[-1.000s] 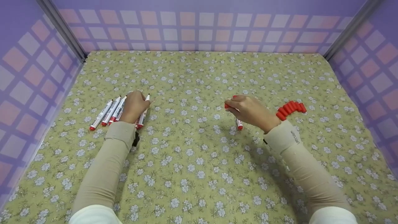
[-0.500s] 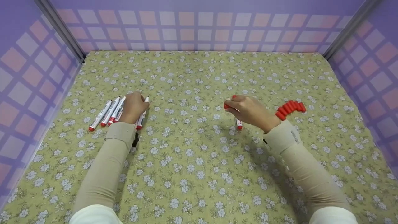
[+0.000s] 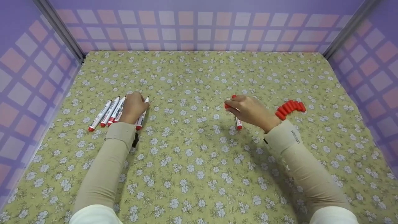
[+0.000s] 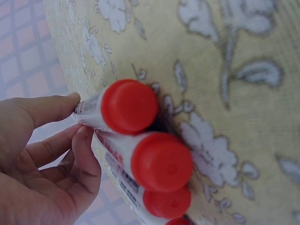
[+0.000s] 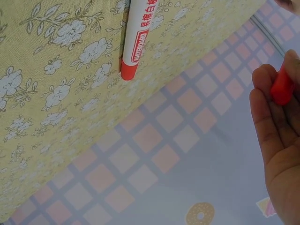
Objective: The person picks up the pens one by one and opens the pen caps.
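Note:
My left hand (image 3: 133, 107) pinches a white whiteboard marker (image 3: 142, 119) near its uncapped dark tip, thumb on one side and fingers on the other. Its red end (image 4: 130, 107) faces the left wrist camera, right beside another marker's red end (image 4: 163, 161). More uncapped markers (image 3: 100, 116) lie side by side to the left, some partly hidden by the hand. Between thumb and fingers, my right hand (image 3: 248, 112) holds a red marker cap (image 5: 282, 86). Under that hand lies another whiteboard marker (image 5: 138, 35), a red cap (image 3: 234, 96) showing at its far end.
Several loose red caps (image 3: 289, 107) form a curved row right of the right wrist. A floral cloth (image 3: 192, 174) covers the table. Purple checked walls (image 3: 199, 28) stand along the back and both sides.
The marker in my left hand has shifted slightly toward me. Both hands stay almost where they were, and the right hand keeps its hold on the cap.

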The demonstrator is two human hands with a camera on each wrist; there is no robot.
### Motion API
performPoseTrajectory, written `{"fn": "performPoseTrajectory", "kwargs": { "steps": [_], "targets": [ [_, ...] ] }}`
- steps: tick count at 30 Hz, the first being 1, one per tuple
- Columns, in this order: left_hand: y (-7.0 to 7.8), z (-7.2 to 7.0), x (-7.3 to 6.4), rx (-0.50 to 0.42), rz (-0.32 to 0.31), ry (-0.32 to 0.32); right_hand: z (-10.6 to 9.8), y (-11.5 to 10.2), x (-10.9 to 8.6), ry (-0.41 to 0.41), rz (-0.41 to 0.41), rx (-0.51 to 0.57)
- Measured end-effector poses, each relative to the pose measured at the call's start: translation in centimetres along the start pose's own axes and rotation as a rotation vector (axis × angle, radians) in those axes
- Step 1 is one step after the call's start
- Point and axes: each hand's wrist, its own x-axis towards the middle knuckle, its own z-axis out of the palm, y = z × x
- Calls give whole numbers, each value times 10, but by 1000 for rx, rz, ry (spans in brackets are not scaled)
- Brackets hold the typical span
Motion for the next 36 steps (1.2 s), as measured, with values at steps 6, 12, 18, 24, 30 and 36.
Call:
{"fn": "performPoseTrajectory", "kwargs": {
  "steps": [6,12,18,24,30,36],
  "targets": [
    [1,0,-1,13,11,9,-1,-1,0,-13,9,-24],
    [0,0,-1,18,3,4,-1,0,0,-2,-3,-9],
    [1,-2,-1,21,-6,-2,0,1,0,-2,-9,-2],
    [1,-4,0,54,-11,27,-1,2,-1,-1,7,-16],
    [2,-2,1,51,22,107,-4,4,-4,33,106,-36],
    [11,-1,0,-6,42,129,-6,14,-11,136,219,-23]
  ]
}}
